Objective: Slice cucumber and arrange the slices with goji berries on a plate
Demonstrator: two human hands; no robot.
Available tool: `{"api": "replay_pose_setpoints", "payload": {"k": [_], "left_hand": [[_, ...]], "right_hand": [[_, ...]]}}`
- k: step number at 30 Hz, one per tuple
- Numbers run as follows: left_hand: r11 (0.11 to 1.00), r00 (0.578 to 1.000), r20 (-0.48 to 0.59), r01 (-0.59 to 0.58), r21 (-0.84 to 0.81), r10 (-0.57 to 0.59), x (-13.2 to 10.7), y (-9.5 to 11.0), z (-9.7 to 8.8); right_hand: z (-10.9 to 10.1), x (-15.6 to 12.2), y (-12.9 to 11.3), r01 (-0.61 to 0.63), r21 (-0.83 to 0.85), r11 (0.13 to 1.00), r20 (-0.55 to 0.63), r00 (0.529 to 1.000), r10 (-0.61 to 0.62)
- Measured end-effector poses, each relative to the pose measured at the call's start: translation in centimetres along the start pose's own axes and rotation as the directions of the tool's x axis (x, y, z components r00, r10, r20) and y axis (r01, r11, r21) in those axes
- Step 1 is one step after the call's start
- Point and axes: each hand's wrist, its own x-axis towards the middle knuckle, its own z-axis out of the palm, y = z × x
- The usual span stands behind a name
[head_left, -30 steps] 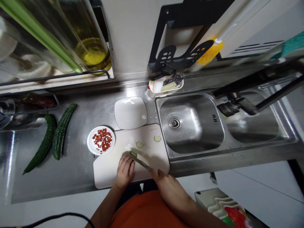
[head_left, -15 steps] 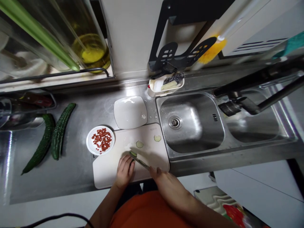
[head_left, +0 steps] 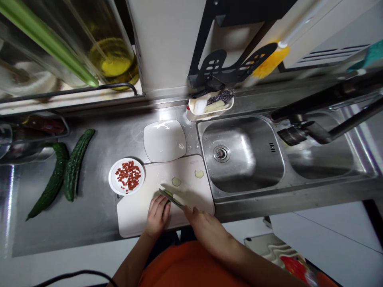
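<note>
We're over the white, smooth, rounded-rectangle plastic cutting board (head_left: 133, 219), which lies on the brushed steel counter (head_left: 98, 215) right beside the sink.

The left hand (head_left: 157, 217) sits knuckles-up with fingers curled, their tips pinning a small pale green vegetable stub (head_left: 168, 193) to the board. Most of that stub is hidden under the fingers.

The right hand (head_left: 206, 231) is wrapped tight around the handle of a narrow, dark-bladed knife (head_left: 171, 198). The blade angles up and left across the board, with its edge right against the stub and the left fingertips. So the two hands are close together, joined by the blade.

Beyond the knife, two thin round pale green slices lie flat on the board. One slice (head_left: 176, 181) is near the blade, and the other slice (head_left: 199, 173) is out by the board's far right corner.

At the board's left corner there's a small round white saucer (head_left: 111, 176) heaped with little red bits (head_left: 128, 176). Behind the board is a glossy white square plate (head_left: 164, 140).

Two long, dark green, bumpy gourds (head_left: 70, 169) lie side by side, well to the left. On the right gleams the deep stainless sink (head_left: 206, 175).
</note>
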Motion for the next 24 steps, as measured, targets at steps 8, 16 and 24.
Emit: {"api": "replay_pose_setpoints", "payload": {"k": [8, 16, 24], "left_hand": [[1.000, 1.000, -0.004, -0.005, -0.013, 0.005, 0.1, 0.0, -0.1], [1.000, 1.000, 0.005, 0.001, -0.026, -0.001, 0.6, 0.3, -0.3], [1.000, 1.000, 0.019, -0.004, -0.023, 0.005, 0.2, -0.1, 0.0]], "right_hand": [[1.1, 1.2, -0.3, -0.020, -0.030, 0.999, -0.022, 1.000, 0.019], [1.2, 2.5, -0.4, -0.027, 0.085, 0.996, -0.028, 0.999, 0.030], [1.6, 4.0, -0.6, -0.027, 0.131, 0.991, 0.003, 1.000, 0.027]]}}
